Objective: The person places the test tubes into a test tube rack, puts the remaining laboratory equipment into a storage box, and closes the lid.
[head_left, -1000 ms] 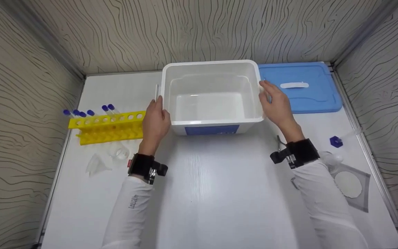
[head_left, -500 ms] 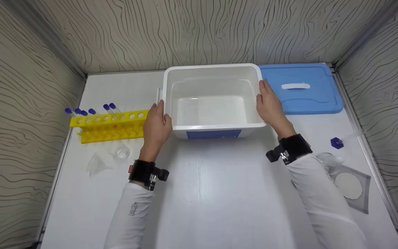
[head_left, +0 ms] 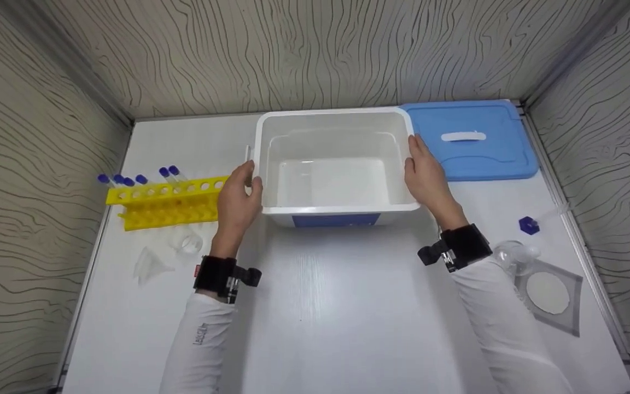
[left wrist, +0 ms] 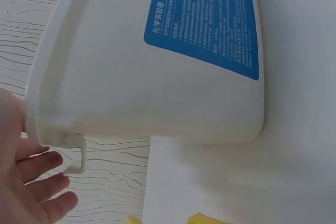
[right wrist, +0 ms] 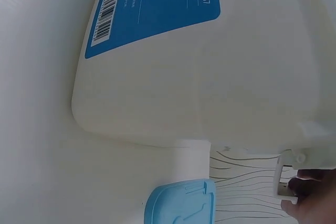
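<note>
A white plastic storage box (head_left: pixel 342 209) stands at the back of the table, uncovered, its white floor showing. A blue printed label (left wrist: pixel 205 30) is on its front wall. My left hand (head_left: pixel 241 200) is at the box's left side; in the left wrist view its fingers (left wrist: pixel 44 187) are spread and loosely bent beside the side latch (left wrist: pixel 79 156). My right hand (head_left: pixel 427 178) holds the right side, thumb at the rim. In the right wrist view, its fingers (right wrist: pixel 304 184) curl at the right latch (right wrist: pixel 278 177); part of this hand is out of frame.
A blue lid (head_left: pixel 479 158) with a white handle lies right of the box. A yellow rack (head_left: pixel 170 208) with several blue-capped tubes stands left, near a clear funnel (head_left: pixel 150 265) and a small glass vessel (head_left: pixel 188 242). At right are a purple-based cylinder (head_left: pixel 528 225), a flask (head_left: pixel 514 256) and a gauze mat (head_left: pixel 549 293).
The box has shifted a little toward me with both hands at its sides. My left thumb has spread from its fingers. The right hand has settled closer along the rim.
</note>
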Demonstrator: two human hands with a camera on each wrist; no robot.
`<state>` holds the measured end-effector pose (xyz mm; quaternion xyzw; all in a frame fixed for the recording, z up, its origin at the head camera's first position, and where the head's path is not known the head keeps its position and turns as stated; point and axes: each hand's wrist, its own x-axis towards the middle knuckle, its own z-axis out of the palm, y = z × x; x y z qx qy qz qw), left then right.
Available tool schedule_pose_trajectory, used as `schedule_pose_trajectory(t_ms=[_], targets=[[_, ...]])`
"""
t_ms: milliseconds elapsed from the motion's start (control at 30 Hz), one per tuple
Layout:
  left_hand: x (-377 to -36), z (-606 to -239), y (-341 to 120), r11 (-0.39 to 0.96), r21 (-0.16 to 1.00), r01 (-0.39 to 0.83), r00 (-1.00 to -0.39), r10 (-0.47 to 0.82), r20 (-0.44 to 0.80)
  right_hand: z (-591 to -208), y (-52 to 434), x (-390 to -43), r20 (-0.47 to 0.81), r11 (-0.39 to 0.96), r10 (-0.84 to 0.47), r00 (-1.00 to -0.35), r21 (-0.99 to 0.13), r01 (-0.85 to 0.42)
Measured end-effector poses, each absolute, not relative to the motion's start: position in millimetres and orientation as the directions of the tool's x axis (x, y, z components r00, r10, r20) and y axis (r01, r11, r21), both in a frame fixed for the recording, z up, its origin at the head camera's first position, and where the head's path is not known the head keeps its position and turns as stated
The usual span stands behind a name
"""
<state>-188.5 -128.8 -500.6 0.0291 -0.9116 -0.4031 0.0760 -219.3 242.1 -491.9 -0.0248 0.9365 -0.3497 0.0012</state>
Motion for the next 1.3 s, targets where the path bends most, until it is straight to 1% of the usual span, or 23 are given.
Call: schedule_pose_trajectory(t_ms=[233,400,533,733,1000,1133,1300], targets=[[-204,-491,-130,0.656,0.755,-0.021,-0.994,-0.095,0.054,-493,242,-210,0.02,0.757,-0.036,-0.999,-0.653,-0.04],[-214,-492,-128,0.674,0.738,-0.02,-0.998,-0.061,0.029,-494,242,-207,0.021,0.753,-0.043,-0.999,-0.657,-0.047],[-219,-496,-126,0.671,0.741,-0.022,-0.998,-0.063,0.027,-493,242,-204,0.028,0.758,-0.062,-0.998,-0.649,-0.065],[-217,-498,-123,0.64,0.767,-0.046,-0.997,-0.077,0.004,-492,243,-199,0.04,0.765,-0.06,-0.997,-0.64,-0.072],[-211,-499,-122,0.66,0.751,-0.028,-0.999,-0.051,0.008,-479,245,-200,0.084,0.828,-0.059,-0.995,-0.553,-0.096],[-208,-500,-122,0.665,0.747,-0.03,-0.999,-0.053,0.006,-475,245,-206,0.069,0.826,-0.057,-0.996,-0.557,-0.085],[-205,-501,-122,0.669,0.743,-0.003,-0.999,-0.036,0.028,-480,245,-214,0.06,0.817,-0.049,-0.997,-0.572,-0.075]])
